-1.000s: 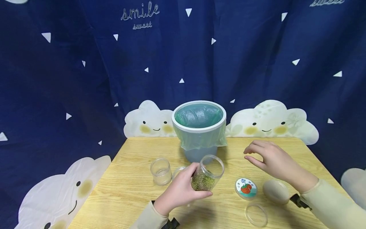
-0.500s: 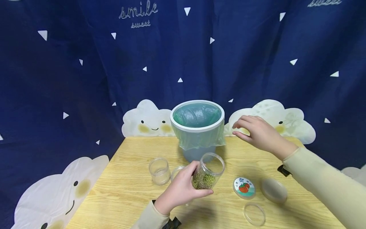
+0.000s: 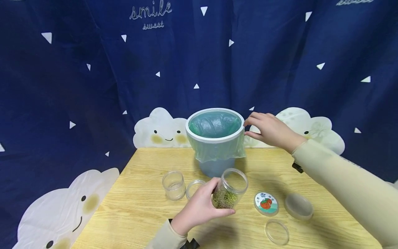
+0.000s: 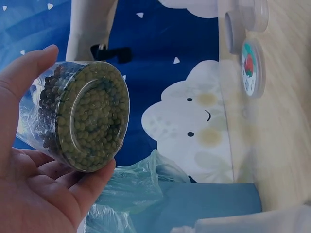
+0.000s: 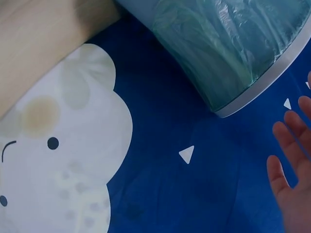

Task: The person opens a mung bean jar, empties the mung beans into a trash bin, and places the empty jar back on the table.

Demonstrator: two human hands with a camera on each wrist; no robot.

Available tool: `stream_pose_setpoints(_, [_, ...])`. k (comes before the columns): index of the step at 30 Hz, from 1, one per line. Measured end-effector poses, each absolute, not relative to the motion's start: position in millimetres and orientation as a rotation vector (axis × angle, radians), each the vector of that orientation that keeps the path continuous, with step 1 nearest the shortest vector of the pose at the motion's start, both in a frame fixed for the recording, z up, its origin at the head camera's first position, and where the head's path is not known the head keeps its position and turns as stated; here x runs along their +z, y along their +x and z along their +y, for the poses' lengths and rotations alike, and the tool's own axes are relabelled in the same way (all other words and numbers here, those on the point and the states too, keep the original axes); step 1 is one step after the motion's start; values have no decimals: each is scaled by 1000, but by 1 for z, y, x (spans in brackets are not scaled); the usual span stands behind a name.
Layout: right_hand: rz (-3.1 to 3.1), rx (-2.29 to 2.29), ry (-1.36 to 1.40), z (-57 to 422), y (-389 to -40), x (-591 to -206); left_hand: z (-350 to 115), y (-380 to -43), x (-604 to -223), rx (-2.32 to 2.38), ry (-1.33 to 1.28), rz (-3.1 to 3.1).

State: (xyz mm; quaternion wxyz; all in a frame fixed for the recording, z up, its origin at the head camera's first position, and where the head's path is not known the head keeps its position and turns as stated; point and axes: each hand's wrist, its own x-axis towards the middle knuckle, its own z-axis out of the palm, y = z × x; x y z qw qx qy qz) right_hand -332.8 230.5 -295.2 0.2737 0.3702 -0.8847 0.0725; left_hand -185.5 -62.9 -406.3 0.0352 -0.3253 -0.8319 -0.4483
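My left hand (image 3: 200, 204) grips a clear plastic jar (image 4: 92, 116) partly filled with mung beans (image 3: 224, 197). The jar is tilted, its lidless mouth up, above the table. In the left wrist view the beans show through its base. My right hand (image 3: 269, 129) is raised beside the right rim of a blue bin (image 3: 217, 168), fingers relaxed and holding nothing. In the right wrist view a gap separates the fingers (image 5: 286, 141) from the bin's white rim (image 5: 265, 80). A green plastic bag (image 3: 214, 152) lines the bin and folds over its outside.
An empty clear jar (image 3: 174, 186) and a clear ring (image 3: 193, 186) are left of my left hand. To the right lie a tomato-print lid (image 3: 266, 204), a greyish oval container (image 3: 299, 206) and another clear ring (image 3: 276, 232). A blue curtain (image 3: 174, 62) hangs behind the wooden table (image 3: 130, 214).
My right hand has moved up and left from above the table to the bin's right rim. The left hand and the jar have shifted slightly right.
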Motion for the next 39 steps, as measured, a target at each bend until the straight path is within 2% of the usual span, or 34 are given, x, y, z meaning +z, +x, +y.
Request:
stream_pose_setpoints(17, [-2547,270,966,213,-357,-300,-61,-184,-417,-1404,-1000,-2571])
stream_pose_setpoints(28, [-2537,317,1040,214,-358,-301,-61,-182,-421,-1426,-980,-2582])
stream_pose_setpoints(39, [-2564,347,1005,210,-358,-301,-72,-184,-406,-1414,-880,-2555])
